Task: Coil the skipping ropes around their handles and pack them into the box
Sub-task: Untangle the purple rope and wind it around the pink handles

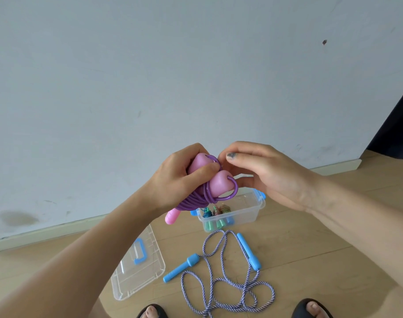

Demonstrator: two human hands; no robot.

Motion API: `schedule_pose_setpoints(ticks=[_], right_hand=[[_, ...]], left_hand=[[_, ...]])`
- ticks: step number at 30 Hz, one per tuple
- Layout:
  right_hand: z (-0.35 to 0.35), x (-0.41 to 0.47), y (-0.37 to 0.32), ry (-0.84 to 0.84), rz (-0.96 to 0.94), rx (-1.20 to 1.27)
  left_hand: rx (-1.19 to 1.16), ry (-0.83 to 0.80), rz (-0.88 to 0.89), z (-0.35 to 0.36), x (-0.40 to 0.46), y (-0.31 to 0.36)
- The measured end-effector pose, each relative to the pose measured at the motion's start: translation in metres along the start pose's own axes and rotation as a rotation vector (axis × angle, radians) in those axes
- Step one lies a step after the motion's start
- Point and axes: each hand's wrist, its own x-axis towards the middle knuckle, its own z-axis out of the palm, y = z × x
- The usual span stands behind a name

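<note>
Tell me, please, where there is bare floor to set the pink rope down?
Bare floor lies right of the box, and between the lid and wall. In front of the box it is crowded: the blue-handled rope sprawls there.

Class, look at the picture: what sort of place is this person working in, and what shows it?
Probably a plain room at home: a bare painted wall, a wooden floor with a skirting board, and the person standing in sandals.

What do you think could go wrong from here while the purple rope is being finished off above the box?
The free loop at the pink handles looks untucked; if the left hand eases its grip, the purple cord could spring loose. The right hand only touches at the fingertips, so it may not catch a slip. The blue-handled rope sprawls between the feet, a likely trip hazard.
</note>
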Motion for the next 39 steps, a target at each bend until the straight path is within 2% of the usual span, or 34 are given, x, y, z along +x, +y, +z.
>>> schedule_pose_setpoints(ticks=[8,11,20,26,31,35,39], right_hand=[[-0.002,0.003,-0.005,-0.053,0.052,0.271],[0.000,0.003,-0.006,-0.048,0.028,0.304],[0.015,0.010,-0.010,-0.032,0.025,0.540],[0.016,0.021,-0.010,-0.096,0.047,0.717],[0.022,0.025,-0.010,-0.070,0.048,0.810],[0.027,0.028,-0.008,0.029,-0.036,0.697],[0.021,0.031,0.000,0.160,-0.046,0.543]], left_hand=[[-0.408,-0.062,-0.080,0.005,-0.001,0.011],[-0.588,-0.026,-0.122,0.005,0.000,0.014],[-0.941,-0.050,-0.186,0.008,0.001,0.028],[-1.067,0.009,-0.231,0.012,0.006,0.032],[-1.218,0.056,-0.305,0.009,0.010,0.029],[-1.235,0.078,-0.335,0.009,0.011,0.026],[-1.075,0.035,-0.415,0.009,0.015,0.021]])
